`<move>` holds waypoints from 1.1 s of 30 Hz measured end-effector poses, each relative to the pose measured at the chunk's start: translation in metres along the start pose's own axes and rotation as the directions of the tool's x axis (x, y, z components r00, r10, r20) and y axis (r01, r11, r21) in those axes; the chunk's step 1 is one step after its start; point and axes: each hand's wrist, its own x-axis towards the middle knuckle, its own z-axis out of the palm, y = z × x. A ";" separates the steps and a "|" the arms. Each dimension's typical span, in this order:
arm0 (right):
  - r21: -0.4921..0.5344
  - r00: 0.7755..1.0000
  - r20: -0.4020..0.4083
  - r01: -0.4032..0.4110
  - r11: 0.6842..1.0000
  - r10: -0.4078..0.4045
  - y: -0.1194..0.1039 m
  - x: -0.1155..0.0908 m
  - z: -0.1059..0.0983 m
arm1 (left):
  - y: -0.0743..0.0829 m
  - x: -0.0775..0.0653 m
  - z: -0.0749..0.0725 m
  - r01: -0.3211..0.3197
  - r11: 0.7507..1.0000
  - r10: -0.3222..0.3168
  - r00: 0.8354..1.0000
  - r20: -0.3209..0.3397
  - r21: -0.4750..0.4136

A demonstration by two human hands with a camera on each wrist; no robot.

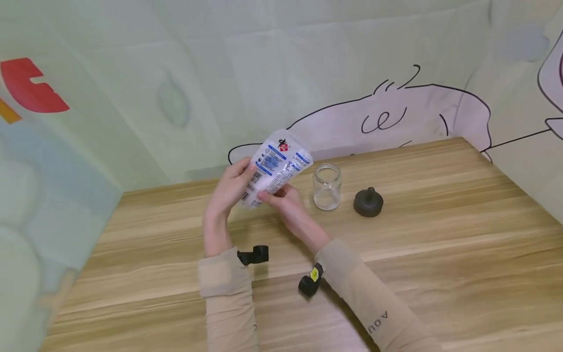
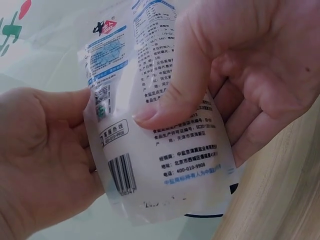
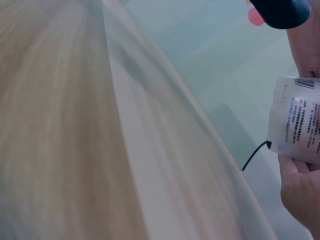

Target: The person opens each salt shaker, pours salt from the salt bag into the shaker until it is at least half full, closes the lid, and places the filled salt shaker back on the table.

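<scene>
Both the left hand [image 1: 228, 188] and the right hand [image 1: 291, 205] grip the printed packet [image 1: 279, 164], raised above the bench [image 1: 440, 220] near the glass jar [image 1: 327, 193]; best support its sides evenly, without squeezing.

Left grip [image 1: 229, 188], right grip [image 1: 292, 209] near each other, both pinching; forearms [image 1: 229, 305] extended.

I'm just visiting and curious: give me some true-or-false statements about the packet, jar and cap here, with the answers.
1. The left-hand grip and right-hand grip both hold the white packet. True.
2. The glass jar lies on its side. False: it stands upright.
3. In the head view, the dark cap sits right of the jar on the table. True.
4. The cap covers the jar. False: the jar's mouth is uncovered.
5. The packet shows a barcode. True.
</scene>
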 end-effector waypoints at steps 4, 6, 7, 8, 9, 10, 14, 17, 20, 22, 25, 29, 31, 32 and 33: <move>0.019 1.000 0.002 -0.003 1.000 0.003 0.000 0.000 0.000 | 0.002 0.000 0.001 -0.007 1.000 0.007 1.000 -0.009 -0.002; 0.031 1.000 0.004 -0.005 0.999 0.005 0.000 0.000 0.000 | 0.003 0.001 0.002 -0.005 1.000 0.005 1.000 -0.010 -0.003; 0.037 1.000 0.005 -0.005 0.999 0.005 0.000 0.000 0.000 | 0.003 0.001 0.002 -0.003 1.000 0.003 1.000 -0.010 -0.005; 0.042 1.000 0.006 -0.004 0.999 0.004 0.000 0.000 0.000 | 0.004 0.001 0.003 -0.001 1.000 0.001 1.000 -0.011 -0.002; 0.048 1.000 0.007 -0.004 0.999 0.003 0.000 0.000 -0.001 | 0.004 0.002 0.003 0.000 1.000 0.000 1.000 -0.014 0.002; 0.055 1.000 0.006 -0.005 0.998 0.005 0.000 0.000 -0.001 | 0.005 0.002 0.004 0.001 1.000 -0.001 1.000 -0.019 0.006; 0.077 1.000 0.004 -0.005 0.997 0.005 -0.001 -0.001 0.000 | 0.008 0.005 0.007 0.001 1.000 0.000 0.999 -0.053 0.020; 0.100 1.000 -0.008 -0.007 0.995 0.008 -0.002 0.000 0.001 | 0.010 0.007 0.010 0.003 0.999 0.000 0.997 -0.079 0.038; 0.121 1.000 -0.021 -0.008 0.993 0.011 -0.003 0.000 0.001 | 0.011 0.008 0.012 0.007 0.998 -0.002 0.995 -0.096 0.055; 0.128 1.000 -0.025 -0.010 0.992 0.014 -0.003 0.000 0.001 | 0.012 0.009 0.014 0.006 0.998 0.000 0.995 -0.102 0.059; 0.138 1.000 -0.024 -0.009 0.990 0.013 -0.004 0.001 0.001 | 0.014 0.009 0.015 0.004 0.998 0.003 0.994 -0.107 0.062; 0.162 1.000 -0.024 -0.010 0.987 0.014 -0.004 0.001 0.001 | 0.016 0.009 0.015 0.002 0.997 0.006 0.994 -0.105 0.078; 0.175 1.000 -0.025 -0.013 0.984 0.017 -0.005 0.000 0.001 | 0.017 0.009 0.016 -0.002 0.996 0.011 0.994 -0.105 0.087; 0.179 1.000 -0.024 -0.013 0.984 0.018 -0.005 0.000 0.002 | 0.017 0.009 0.016 -0.003 0.996 0.013 0.994 -0.105 0.092; 0.185 1.000 -0.024 -0.014 0.983 0.019 -0.005 0.000 0.002 | 0.018 0.009 0.016 -0.008 0.995 0.018 0.994 -0.105 0.100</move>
